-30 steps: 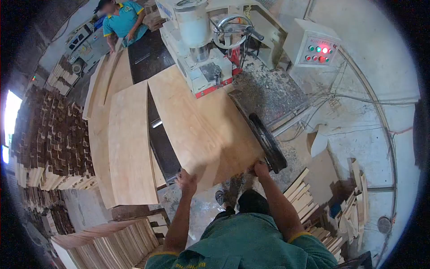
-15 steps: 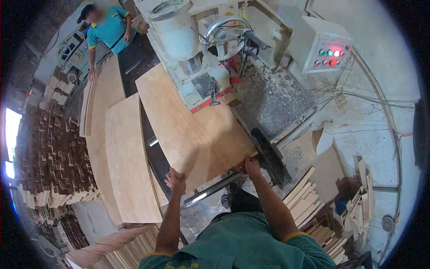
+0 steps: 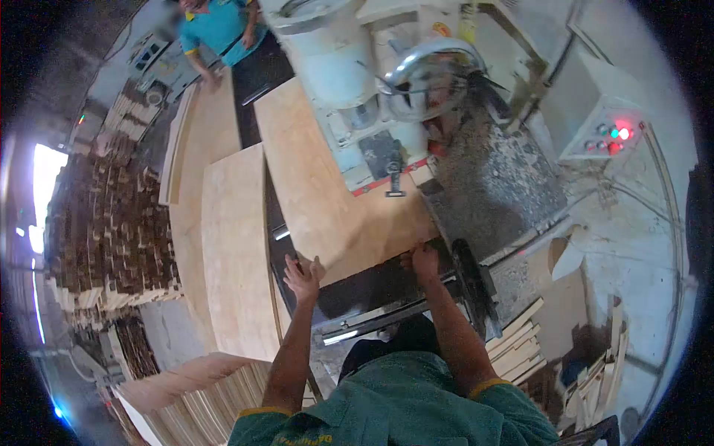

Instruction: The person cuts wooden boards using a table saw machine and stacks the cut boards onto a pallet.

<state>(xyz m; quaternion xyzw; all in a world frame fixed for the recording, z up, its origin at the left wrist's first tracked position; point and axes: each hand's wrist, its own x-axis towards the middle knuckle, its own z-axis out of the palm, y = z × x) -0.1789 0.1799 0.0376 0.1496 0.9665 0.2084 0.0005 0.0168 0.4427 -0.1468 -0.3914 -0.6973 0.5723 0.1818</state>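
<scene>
A large light wooden panel (image 3: 320,178) lies on the dark machine table (image 3: 364,290), partly under the machine head (image 3: 387,167). My left hand (image 3: 301,279) is at the panel's near left corner, its fingers spread. At the near right corner, my right hand (image 3: 422,262) has its fingers curled against the near edge. Left of this panel, another pale panel (image 3: 238,253) rests on a longer board (image 3: 186,260).
A person (image 3: 219,33) stands at the far left, one hand on the long board. Stacked wood pieces (image 3: 111,223) fill the left side. A control box (image 3: 595,111) with lit buttons hangs at right. Wood strips (image 3: 520,342) lie at lower right, and upright panels (image 3: 201,401) at lower left.
The panel has moved away from me, under the machine head, baring a dark strip of table near me. My left hand's fingers have spread. The view has shifted.
</scene>
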